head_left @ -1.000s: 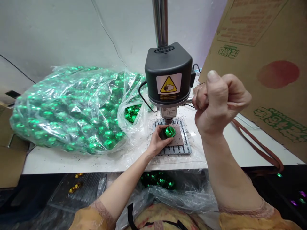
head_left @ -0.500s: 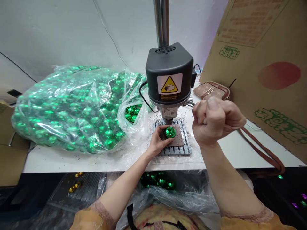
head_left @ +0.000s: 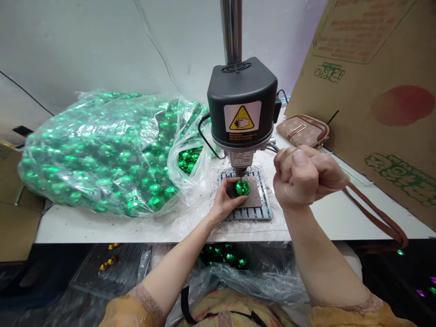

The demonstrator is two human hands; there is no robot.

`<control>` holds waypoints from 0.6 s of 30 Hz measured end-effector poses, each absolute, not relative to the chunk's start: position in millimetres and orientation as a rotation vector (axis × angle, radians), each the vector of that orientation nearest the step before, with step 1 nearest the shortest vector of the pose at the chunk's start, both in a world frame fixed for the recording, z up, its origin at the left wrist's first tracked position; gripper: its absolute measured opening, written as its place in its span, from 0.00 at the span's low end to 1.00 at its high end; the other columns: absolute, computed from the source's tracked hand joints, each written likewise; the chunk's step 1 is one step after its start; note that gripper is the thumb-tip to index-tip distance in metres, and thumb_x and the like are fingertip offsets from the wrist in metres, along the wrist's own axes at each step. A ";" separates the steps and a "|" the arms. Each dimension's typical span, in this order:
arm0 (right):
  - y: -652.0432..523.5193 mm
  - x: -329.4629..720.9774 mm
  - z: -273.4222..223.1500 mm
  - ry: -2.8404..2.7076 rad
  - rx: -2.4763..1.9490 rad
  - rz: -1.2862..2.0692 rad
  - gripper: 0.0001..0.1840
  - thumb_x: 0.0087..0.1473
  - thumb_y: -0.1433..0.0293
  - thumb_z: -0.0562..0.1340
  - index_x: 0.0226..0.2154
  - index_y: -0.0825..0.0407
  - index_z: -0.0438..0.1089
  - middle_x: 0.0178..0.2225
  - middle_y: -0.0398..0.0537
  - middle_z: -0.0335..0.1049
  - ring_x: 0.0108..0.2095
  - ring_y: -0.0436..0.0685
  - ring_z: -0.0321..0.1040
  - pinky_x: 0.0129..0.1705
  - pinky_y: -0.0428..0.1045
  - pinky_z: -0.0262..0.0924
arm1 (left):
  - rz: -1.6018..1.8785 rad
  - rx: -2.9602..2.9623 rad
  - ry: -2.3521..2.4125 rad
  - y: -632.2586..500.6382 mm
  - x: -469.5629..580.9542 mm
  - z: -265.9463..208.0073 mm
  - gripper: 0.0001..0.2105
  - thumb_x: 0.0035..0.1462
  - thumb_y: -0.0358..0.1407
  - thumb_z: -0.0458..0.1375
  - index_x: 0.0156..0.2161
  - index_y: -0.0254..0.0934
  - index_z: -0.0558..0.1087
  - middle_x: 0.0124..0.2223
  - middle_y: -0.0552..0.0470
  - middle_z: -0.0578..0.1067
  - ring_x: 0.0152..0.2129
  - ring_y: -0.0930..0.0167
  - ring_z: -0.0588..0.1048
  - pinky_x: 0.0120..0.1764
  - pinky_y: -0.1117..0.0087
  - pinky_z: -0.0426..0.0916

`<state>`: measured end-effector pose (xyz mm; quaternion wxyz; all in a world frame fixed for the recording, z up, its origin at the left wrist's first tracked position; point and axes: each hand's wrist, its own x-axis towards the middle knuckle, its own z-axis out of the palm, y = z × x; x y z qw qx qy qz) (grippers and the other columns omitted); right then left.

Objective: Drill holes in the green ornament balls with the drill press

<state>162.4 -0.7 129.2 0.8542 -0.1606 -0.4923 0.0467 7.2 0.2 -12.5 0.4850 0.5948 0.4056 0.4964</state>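
Thumb and fingers of my left hand [head_left: 226, 198] are closed around the side of a shiny green faceted ball [head_left: 243, 187]. The ball rests on a brown board [head_left: 254, 199] over the slotted metal base [head_left: 266, 212] of a small drill press [head_left: 242, 97]. Directly above, the chuck [head_left: 241, 172] holds a thin bit that meets the top of the ball. My right hand [head_left: 303, 177] is a fist at the right of the machine, wrapped round the end of its lever [head_left: 272, 144]; the fingers hide most of the lever.
A big clear bag of green balls [head_left: 102, 159] lies to the left, its mouth facing the press. More green balls [head_left: 225, 255] sit in plastic below the table edge. A patterned purse [head_left: 301, 130] and a large cardboard box [head_left: 378, 104] stand at right. Dark shavings litter the tabletop.
My right fist has come down slightly with the lever. My left hand keeps the ball in the same place under the bit. The camera view has shifted a little.
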 end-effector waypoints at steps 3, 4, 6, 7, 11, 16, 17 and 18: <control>-0.9 163.1 127.0 -1.066 -0.281 0.111 0.26 0.57 0.75 0.60 0.19 0.53 0.41 0.16 0.36 0.43 0.17 0.41 0.43 0.20 0.46 0.43 | 1.213 1.484 0.995 1.4 6.6 -14.3 0.27 0.47 0.38 0.76 0.51 0.39 0.72 0.53 0.45 0.77 0.52 0.60 0.76 0.58 0.57 0.68; -1.0 163.3 126.3 -1.069 -0.272 0.114 0.26 0.56 0.76 0.60 0.19 0.53 0.41 0.17 0.36 0.43 0.17 0.41 0.43 0.20 0.46 0.43 | 1.213 1.492 0.994 1.9 6.5 -14.7 0.27 0.48 0.38 0.76 0.51 0.39 0.72 0.53 0.45 0.77 0.52 0.60 0.76 0.58 0.57 0.68; -1.1 163.9 124.8 -1.083 -0.261 0.110 0.25 0.56 0.77 0.59 0.19 0.53 0.41 0.17 0.36 0.44 0.17 0.41 0.44 0.21 0.46 0.45 | 1.209 1.502 0.993 2.5 6.4 -15.1 0.26 0.48 0.39 0.75 0.51 0.39 0.72 0.53 0.45 0.77 0.53 0.61 0.76 0.58 0.57 0.68; -1.2 164.3 123.7 -1.096 -0.256 0.105 0.25 0.56 0.77 0.59 0.19 0.53 0.41 0.17 0.36 0.44 0.17 0.40 0.45 0.21 0.46 0.46 | 1.209 1.505 0.993 2.5 6.5 -15.1 0.27 0.48 0.39 0.75 0.51 0.39 0.71 0.53 0.45 0.77 0.53 0.61 0.76 0.57 0.57 0.68; -1.7 166.2 114.9 -1.134 -0.239 0.067 0.25 0.55 0.78 0.59 0.19 0.53 0.41 0.17 0.35 0.43 0.17 0.41 0.44 0.21 0.46 0.48 | 1.226 1.493 0.994 1.2 7.1 -15.1 0.27 0.48 0.39 0.75 0.51 0.39 0.72 0.53 0.45 0.77 0.52 0.61 0.76 0.57 0.58 0.69; -3.4 163.5 117.2 -1.101 -0.258 0.053 0.26 0.56 0.77 0.59 0.18 0.53 0.41 0.16 0.35 0.42 0.16 0.41 0.44 0.21 0.46 0.50 | 1.233 1.477 0.992 0.7 8.0 -14.9 0.26 0.47 0.39 0.76 0.50 0.38 0.72 0.51 0.45 0.78 0.51 0.60 0.77 0.56 0.58 0.70; -3.5 162.4 123.8 -1.080 -0.279 0.067 0.26 0.57 0.76 0.59 0.18 0.52 0.42 0.16 0.35 0.42 0.16 0.41 0.44 0.21 0.46 0.48 | 1.236 1.479 0.995 1.3 8.7 -14.3 0.27 0.47 0.39 0.75 0.50 0.38 0.72 0.51 0.45 0.78 0.51 0.60 0.77 0.56 0.57 0.70; -3.4 161.4 132.5 -1.050 -0.313 0.091 0.25 0.57 0.75 0.60 0.18 0.52 0.43 0.15 0.34 0.42 0.16 0.41 0.44 0.20 0.46 0.46 | 1.241 1.484 1.000 1.8 9.5 -13.4 0.27 0.47 0.39 0.75 0.50 0.38 0.72 0.51 0.44 0.78 0.51 0.60 0.77 0.56 0.57 0.71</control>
